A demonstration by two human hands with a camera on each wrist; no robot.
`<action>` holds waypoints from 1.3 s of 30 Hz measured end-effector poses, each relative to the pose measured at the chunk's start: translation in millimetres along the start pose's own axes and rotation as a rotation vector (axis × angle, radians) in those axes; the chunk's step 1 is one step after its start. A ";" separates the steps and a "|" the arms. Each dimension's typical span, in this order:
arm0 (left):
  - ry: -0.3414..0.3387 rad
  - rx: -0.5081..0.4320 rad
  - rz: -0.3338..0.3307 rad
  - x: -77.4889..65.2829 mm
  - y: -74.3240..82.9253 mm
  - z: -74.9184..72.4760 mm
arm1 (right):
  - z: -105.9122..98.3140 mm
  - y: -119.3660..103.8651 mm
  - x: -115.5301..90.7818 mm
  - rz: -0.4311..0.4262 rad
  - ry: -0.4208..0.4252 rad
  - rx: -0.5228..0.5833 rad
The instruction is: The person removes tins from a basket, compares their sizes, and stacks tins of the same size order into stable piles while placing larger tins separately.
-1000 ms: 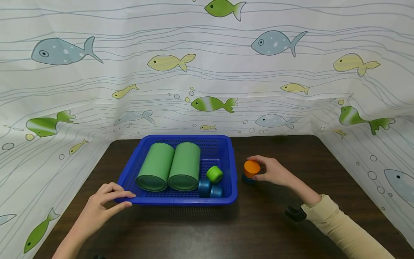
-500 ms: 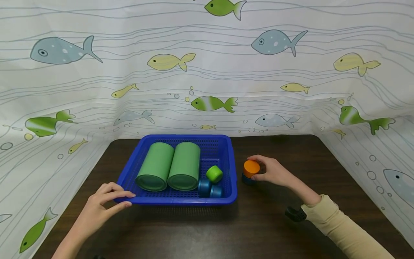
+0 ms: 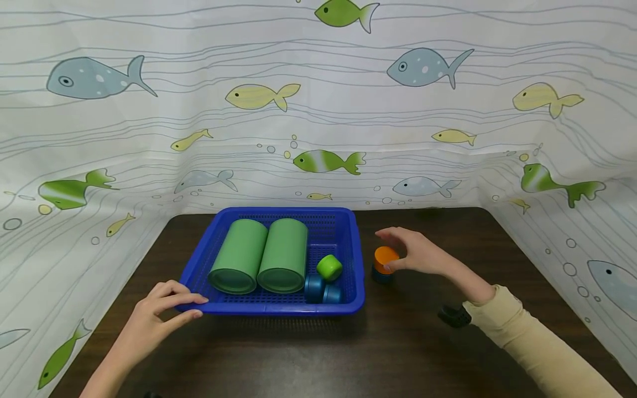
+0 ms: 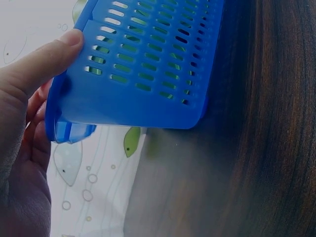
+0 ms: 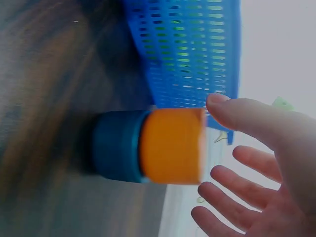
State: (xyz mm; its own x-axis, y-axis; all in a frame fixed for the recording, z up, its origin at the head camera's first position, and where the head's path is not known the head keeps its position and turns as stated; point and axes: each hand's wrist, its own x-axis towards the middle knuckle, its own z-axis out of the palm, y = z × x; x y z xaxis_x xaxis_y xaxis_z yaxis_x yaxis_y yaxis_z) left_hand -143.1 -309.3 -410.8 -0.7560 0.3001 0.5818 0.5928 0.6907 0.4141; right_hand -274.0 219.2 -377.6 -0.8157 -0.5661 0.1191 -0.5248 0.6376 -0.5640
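Note:
My left hand [image 3: 155, 315] pinches the front left corner of a blue plastic basket [image 3: 269, 309], thumb outside the rim and fingers over it, as the left wrist view shows. To the right of the basket, a short orange cylinder [image 3: 386, 260] stands on a dark blue one [image 5: 118, 145], the two forming a small upright stack. My right hand [image 3: 420, 251] is around the upper right of this stack with its fingers spread. In the right wrist view, the fingers stand apart from the orange cylinder and the thumb tip is close to its top edge.
Inside the basket lie two large green cans [image 3: 239, 254] on their sides, a small bright green cylinder [image 3: 329, 268] and two small blue ones [image 3: 314, 288]. The dark wooden table [image 3: 298, 359] is bordered by a white fish-print sheet [image 3: 368, 127].
My right hand has let go of the orange cylinder and lifted slightly up and away, its fingers opening. The orange cylinder stays on the blue one. My left hand has not moved.

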 end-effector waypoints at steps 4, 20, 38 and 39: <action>0.001 0.005 -0.006 0.2 0.3 -0.2 | -8.9 -9.4 8.4 -0.037 -0.007 -0.024; 0.002 0.018 -0.005 -1.3 1.8 -0.1 | -21.0 -57.0 59.8 -0.127 -0.187 -0.121; 0.006 -0.003 0.006 -1.0 1.8 0.7 | 5.8 -102.4 117.2 -0.090 -0.563 -0.270; 0.008 -0.005 0.009 -0.8 1.9 0.5 | 7.3 -103.9 119.3 -0.086 -0.579 -0.281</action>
State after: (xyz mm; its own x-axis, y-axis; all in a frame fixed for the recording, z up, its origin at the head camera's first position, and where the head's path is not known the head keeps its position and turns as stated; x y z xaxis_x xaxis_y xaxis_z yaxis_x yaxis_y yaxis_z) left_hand -141.4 -307.9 -410.8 -0.7483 0.3013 0.5910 0.6013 0.6845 0.4123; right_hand -315.1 81.6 -310.7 -0.5462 -0.7612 -0.3497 -0.6899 0.6455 -0.3276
